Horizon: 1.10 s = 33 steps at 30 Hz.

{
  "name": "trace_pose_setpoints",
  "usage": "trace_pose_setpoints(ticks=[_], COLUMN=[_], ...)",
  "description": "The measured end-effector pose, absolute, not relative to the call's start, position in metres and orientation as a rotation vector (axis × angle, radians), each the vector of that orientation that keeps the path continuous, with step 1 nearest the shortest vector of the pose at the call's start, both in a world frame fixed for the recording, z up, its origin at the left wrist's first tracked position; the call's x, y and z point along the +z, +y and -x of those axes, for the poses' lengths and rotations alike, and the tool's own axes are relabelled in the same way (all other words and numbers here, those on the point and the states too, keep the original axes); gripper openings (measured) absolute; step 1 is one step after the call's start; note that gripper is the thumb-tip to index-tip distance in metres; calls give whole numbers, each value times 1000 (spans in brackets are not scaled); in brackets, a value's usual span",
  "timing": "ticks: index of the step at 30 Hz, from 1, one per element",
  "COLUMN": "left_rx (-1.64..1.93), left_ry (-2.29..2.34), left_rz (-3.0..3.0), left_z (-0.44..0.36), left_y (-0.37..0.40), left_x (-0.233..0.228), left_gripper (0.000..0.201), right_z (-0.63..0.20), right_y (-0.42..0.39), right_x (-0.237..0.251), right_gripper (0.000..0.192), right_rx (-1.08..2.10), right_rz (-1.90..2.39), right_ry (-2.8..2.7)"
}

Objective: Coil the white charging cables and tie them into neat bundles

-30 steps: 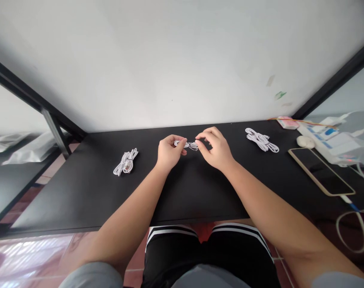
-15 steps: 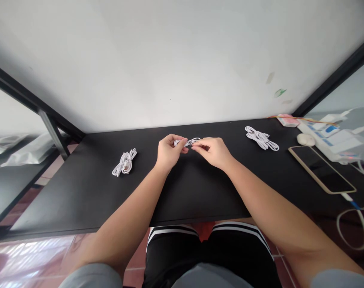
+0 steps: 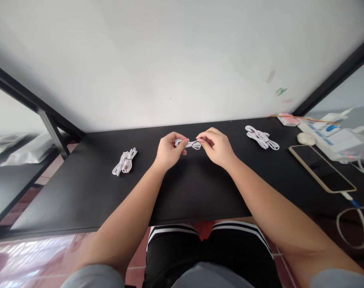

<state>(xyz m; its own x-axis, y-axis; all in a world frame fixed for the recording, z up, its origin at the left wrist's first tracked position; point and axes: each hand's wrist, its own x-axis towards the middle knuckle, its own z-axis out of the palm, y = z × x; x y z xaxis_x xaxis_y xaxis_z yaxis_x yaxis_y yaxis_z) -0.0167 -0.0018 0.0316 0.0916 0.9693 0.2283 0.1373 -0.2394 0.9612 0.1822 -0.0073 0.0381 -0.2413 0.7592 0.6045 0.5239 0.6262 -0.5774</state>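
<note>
Over the middle of the black desk, my left hand (image 3: 170, 150) is closed on a coiled white cable (image 3: 195, 145), its thumb pressed on the bundle. A thin dark twist tie (image 3: 197, 141) runs around the coil's middle. My right hand (image 3: 216, 147) pinches the end of that tie between thumb and fingertips, just right of the coil. Left of my hands lies a second white cable bundle (image 3: 125, 162) with a metal plug showing. Another white bundle (image 3: 261, 138) rests to the right. My fingers hide part of the held coil.
On the right are a phone (image 3: 322, 169) with a charging lead, a white rounded case (image 3: 306, 139), a power strip (image 3: 320, 138) with plugs, and a small pink box (image 3: 288, 119). A wall (image 3: 170, 64) stands behind the desk (image 3: 89, 192). Black frame posts flank it.
My right hand has shifted slightly up and right, drawing the tie's end away from the coil. More of the coil's right loops now shows. My left hand stays nearly in place.
</note>
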Motion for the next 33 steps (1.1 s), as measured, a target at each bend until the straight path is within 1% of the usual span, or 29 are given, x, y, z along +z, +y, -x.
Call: trace_pose_setpoints(ticks=[6,9,12,16,22,29,33], left_rx=[1098,997,975,1069,1279,1449,1493], left_ry=[1127,1075,1028,1040,975,901,861], left_rz=[-1668,-1726,-1726,-1666,-1485,-1202,-1044], left_z=[18,18,17,17,17,21,28], left_y=[-7,-9,-9,-6,1,8,13], left_x=[35,35,34,28,25,27,28], left_gripper=[24,23,23,24,29,39,36], right_z=[-185,-188,-191,-194,-198,-196,-188], right_y=[-5,-2,0,3,7,10,7], right_x=[37,35,32,30,27,19,18], right_gripper=[13,12,13,15,12,10,10], right_rx=[277,329,403,463,464,528,561], right_rz=[1025,1030,1062,1108,1184,1282,1234], right_ry=[-1927,-1921,-1921,-1908,-1954,-1993,-2018])
